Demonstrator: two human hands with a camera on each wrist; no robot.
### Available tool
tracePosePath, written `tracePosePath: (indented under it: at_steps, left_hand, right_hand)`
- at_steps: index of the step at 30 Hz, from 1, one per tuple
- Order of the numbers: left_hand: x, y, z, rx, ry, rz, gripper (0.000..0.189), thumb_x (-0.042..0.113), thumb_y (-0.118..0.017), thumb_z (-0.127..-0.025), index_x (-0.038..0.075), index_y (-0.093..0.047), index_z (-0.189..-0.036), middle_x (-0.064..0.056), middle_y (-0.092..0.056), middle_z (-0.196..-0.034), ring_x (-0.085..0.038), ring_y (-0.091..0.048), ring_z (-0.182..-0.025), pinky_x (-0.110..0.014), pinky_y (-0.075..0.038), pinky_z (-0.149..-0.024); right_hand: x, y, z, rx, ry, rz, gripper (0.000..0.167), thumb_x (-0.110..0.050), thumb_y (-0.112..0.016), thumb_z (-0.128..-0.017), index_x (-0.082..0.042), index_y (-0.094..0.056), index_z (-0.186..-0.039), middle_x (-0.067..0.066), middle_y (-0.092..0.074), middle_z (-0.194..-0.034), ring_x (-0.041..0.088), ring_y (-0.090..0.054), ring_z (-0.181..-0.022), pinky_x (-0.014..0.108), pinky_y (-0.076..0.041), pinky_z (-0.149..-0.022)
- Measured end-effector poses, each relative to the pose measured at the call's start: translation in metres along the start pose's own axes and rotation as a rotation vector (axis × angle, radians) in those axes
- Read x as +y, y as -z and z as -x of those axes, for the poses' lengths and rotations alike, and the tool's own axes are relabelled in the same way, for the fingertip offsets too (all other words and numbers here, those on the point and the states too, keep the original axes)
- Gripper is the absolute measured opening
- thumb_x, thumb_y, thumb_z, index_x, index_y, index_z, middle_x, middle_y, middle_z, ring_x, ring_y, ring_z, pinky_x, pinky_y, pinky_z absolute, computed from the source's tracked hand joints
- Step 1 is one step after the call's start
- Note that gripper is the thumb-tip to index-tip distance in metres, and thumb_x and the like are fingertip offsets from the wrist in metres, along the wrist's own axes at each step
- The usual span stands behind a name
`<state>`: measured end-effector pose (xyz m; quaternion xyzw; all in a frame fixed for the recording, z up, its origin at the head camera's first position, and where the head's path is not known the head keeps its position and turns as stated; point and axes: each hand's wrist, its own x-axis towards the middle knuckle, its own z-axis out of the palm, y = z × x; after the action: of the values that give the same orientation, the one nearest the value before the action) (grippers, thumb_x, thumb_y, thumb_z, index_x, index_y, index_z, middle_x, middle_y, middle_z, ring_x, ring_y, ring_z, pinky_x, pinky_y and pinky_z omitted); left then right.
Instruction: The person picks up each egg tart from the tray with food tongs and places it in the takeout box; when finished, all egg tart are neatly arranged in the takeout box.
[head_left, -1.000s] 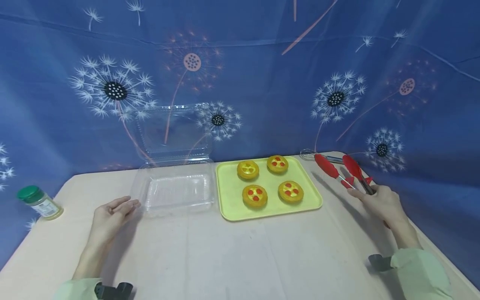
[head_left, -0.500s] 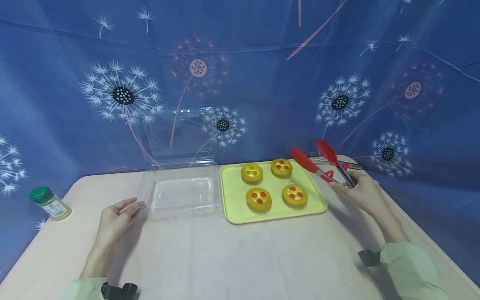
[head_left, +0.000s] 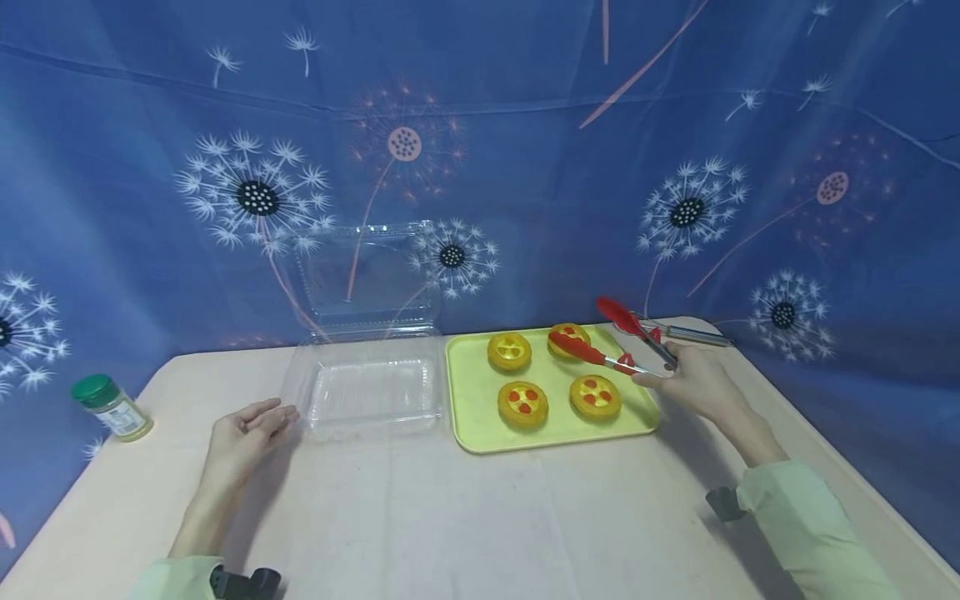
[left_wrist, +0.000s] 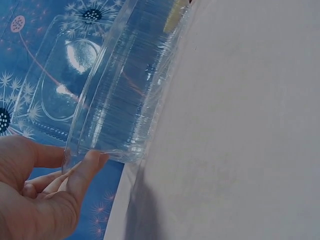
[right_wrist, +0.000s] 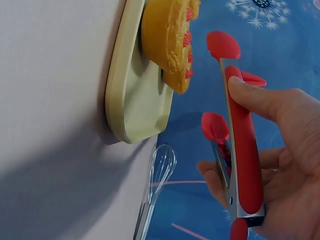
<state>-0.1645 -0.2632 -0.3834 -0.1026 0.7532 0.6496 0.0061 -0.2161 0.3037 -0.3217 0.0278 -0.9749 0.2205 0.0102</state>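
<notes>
In my right hand point(head_left: 701, 383) is a pair of red-tipped tongs point(right_wrist: 245, 145), thumb on one arm and fingers round the other. Their tips are spread apart above the right back of the yellow tray point(head_left: 480, 435), overlapping the back right tart point(head_left: 566, 331) in the head view. Several tarts with red or yellow toppings sit on the tray, among them a front left tart point(head_left: 522, 405) and a front right tart point(head_left: 595, 397). My left hand point(head_left: 243, 437) pinches the left rim of a clear plastic clamshell container point(left_wrist: 120, 90), whose lid stands raised at the back.
A whisk point(head_left: 697, 335) lies behind the tray at the right back edge. On the far left stands a green-capped jar point(head_left: 112, 408). A blue dandelion-print curtain point(head_left: 525, 183) closes off the back and sides of the pale table point(head_left: 450, 525).
My right hand has carried the tongs left, from beside the tray to above its right back. The head view has shifted slightly. My left hand stays at the container's rim.
</notes>
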Motion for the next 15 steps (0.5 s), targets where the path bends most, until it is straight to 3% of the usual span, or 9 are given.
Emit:
tracePosePath:
  at_steps: [2,4,6,8,10,12,15]
  left_hand:
    - [0.000,0.000,0.000,0.002,-0.002,-0.002,0.053,0.006,-0.042,-0.103,-0.017,-0.021,-0.146,-0.033,-0.040,-0.140,0.012,-0.060,-0.085,-0.014,-0.054,-0.089]
    - [-0.001,0.000,0.000,0.002,-0.010,-0.006,0.053,0.006,-0.042,-0.103,-0.017,-0.021,-0.146,-0.033,-0.041,-0.140,0.012,-0.060,-0.086,-0.015,-0.054,-0.090]
    - [-0.001,-0.001,0.000,0.003,-0.012,-0.016,0.053,0.006,-0.042,-0.103,-0.017,-0.022,-0.146,-0.033,-0.041,-0.140,0.013,-0.060,-0.086,-0.014,-0.054,-0.089]
    - [-0.001,-0.001,0.000,0.004,-0.015,-0.021,0.052,0.006,-0.042,-0.103,-0.017,-0.022,-0.145,-0.033,-0.040,-0.141,0.013,-0.060,-0.085,-0.013,-0.054,-0.088]
    - [-0.002,-0.001,0.000,0.008,-0.014,-0.032,0.052,0.006,-0.043,-0.103,-0.017,-0.023,-0.145,-0.033,-0.040,-0.141,0.013,-0.060,-0.085,-0.012,-0.054,-0.087]
    - [-0.002,-0.001,0.000,0.012,-0.015,-0.040,0.052,0.007,-0.043,-0.103,-0.017,-0.024,-0.145,-0.033,-0.041,-0.140,0.013,-0.060,-0.085,-0.012,-0.054,-0.086]
    - [-0.002,-0.001,0.000,0.016,-0.013,-0.043,0.053,0.007,-0.044,-0.103,-0.017,-0.024,-0.145,-0.032,-0.042,-0.140,0.012,-0.060,-0.086,-0.012,-0.054,-0.086]
  right_hand:
    - [-0.002,-0.002,-0.004,-0.012,0.008,0.025,0.091,-0.048,-0.074,-0.083,0.017,-0.041,-0.136,0.007,-0.055,-0.068,0.018,-0.044,-0.056,0.032,-0.040,-0.050]
    - [-0.004,-0.003,-0.007,-0.010,0.018,0.048,0.089,-0.049,-0.074,-0.082,0.017,-0.045,-0.133,0.012,-0.060,-0.076,0.021,-0.050,-0.062,0.034,-0.044,-0.056]
    - [-0.006,-0.004,-0.010,-0.005,0.028,0.060,0.082,-0.048,-0.075,-0.081,0.015,-0.051,-0.127,0.011,-0.058,-0.073,0.021,-0.049,-0.063,0.034,-0.043,-0.055]
    - [-0.008,-0.005,-0.012,0.004,0.046,0.067,0.065,-0.045,-0.076,-0.081,0.010,-0.058,-0.111,0.007,-0.051,-0.066,0.018,-0.043,-0.057,0.031,-0.038,-0.051]
    - [-0.010,-0.006,-0.014,0.012,0.067,0.072,0.049,-0.041,-0.077,-0.081,0.003,-0.057,-0.089,0.001,-0.037,-0.058,0.016,-0.033,-0.053,0.028,-0.028,-0.048]
    - [-0.011,-0.006,-0.015,0.023,0.090,0.082,0.045,-0.038,-0.077,-0.081,-0.004,-0.047,-0.075,-0.002,-0.031,-0.056,0.014,-0.028,-0.051,0.026,-0.024,-0.047]
    - [-0.012,-0.006,-0.017,0.026,0.098,0.096,0.048,-0.037,-0.077,-0.081,-0.010,-0.039,-0.068,-0.004,-0.028,-0.054,0.012,-0.025,-0.049,0.025,-0.021,-0.046]
